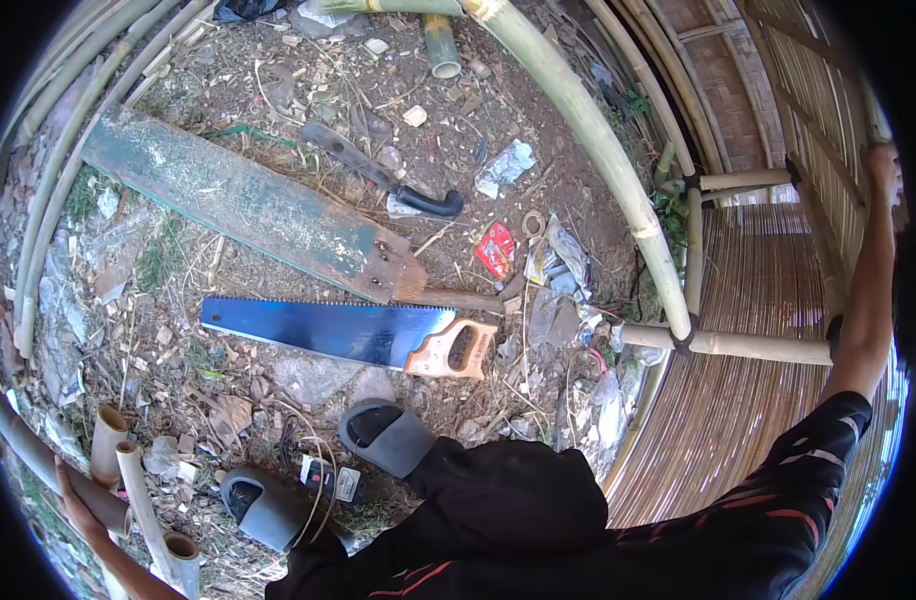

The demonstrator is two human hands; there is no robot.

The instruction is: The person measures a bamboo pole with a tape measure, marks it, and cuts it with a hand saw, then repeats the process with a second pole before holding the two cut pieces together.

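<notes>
My left hand [76,497] is at the lower left, closed around a grey bamboo pole [28,450] that runs along the ground's edge. Far out at the upper right, my right hand [884,163] is stretched on a straight arm and grips a slat of the woven bamboo wall [828,150]. A blue hand saw [318,328] with a wooden handle [453,350] lies on the dirt in front of my feet. Behind it lie a long rusty green saw blade [238,200] and a machete [378,170] with a black handle.
My feet wear grey sandals [388,435] beside short cut bamboo stubs [128,470]. A thick green bamboo pole [588,140] arcs across the top right, tied to a bamboo frame [728,343] over a slatted bamboo panel [748,400]. Litter and wrappers [496,248] cover the dirt.
</notes>
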